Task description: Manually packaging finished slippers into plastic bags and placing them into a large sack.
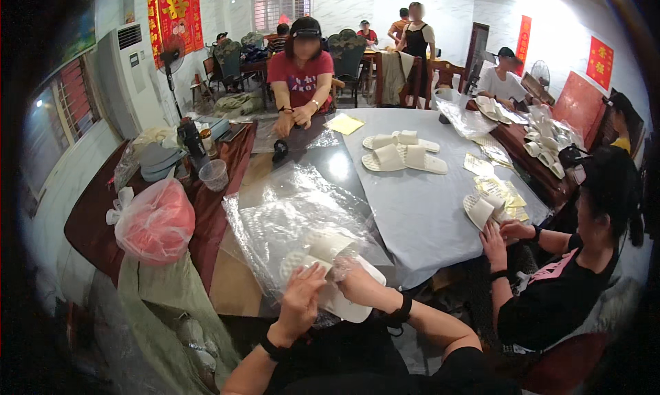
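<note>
A pair of off-white slippers [328, 245] lies right in front of me, close to the table's near edge. My left hand [302, 295] is closed against the left side of the pair, its fingers bent over the slipper and the thumb hidden. Over the other side reaches my right hand [361, 283], its fingertips lost in blur and the glare of clear film. Beneath and beyond the pair spreads a stack of clear plastic bags [258, 213]. Whether the slippers lie on a bag or inside one, I cannot tell.
Two more pairs of slippers [405, 159] stand on the grey tabletop [412, 223]. A co-worker at right handles another pair [480, 208] by yellow paper slips [509, 192]. Left are a tied bag with red contents [157, 223], a plastic cup [214, 175] and a dark bottle [192, 144].
</note>
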Demonstrator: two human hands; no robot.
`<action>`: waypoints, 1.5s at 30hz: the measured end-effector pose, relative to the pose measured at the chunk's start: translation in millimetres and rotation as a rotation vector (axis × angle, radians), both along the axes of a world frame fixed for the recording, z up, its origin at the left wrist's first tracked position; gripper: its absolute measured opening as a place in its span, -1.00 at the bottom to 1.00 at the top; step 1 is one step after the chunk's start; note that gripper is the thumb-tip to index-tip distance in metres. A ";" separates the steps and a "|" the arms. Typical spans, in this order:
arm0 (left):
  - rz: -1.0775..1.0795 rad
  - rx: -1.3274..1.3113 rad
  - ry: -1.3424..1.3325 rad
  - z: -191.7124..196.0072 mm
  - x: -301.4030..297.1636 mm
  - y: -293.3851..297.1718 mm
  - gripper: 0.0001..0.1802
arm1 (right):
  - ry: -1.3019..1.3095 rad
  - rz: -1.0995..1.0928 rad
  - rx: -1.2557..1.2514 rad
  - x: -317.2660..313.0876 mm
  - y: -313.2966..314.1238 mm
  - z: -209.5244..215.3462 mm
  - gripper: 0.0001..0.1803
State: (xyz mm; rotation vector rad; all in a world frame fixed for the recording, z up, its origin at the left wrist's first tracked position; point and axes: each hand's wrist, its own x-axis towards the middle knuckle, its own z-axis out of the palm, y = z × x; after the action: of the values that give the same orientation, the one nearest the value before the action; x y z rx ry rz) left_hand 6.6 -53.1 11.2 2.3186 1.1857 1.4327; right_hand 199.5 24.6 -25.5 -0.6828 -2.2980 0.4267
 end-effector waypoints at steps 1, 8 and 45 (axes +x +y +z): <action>0.010 -0.004 0.001 -1.5 2.0 -1.3 -0.80 | -0.032 -0.056 0.010 -0.8 3.5 -3.4 -0.73; -0.132 0.003 -0.024 3.0 11.7 -11.5 -0.74 | -0.242 -0.231 0.072 -11.6 37.9 -15.5 -0.73; 0.006 -0.134 0.304 -29.6 -19.3 19.8 -0.35 | -0.214 -0.254 0.001 -5.1 0.0 -54.1 -0.36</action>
State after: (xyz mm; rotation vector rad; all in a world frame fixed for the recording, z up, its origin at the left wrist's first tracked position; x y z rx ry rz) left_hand -12.7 -33.3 -18.4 2.4995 1.3191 0.9901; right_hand 194.4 24.5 -79.6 -1.0483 -2.3658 0.2435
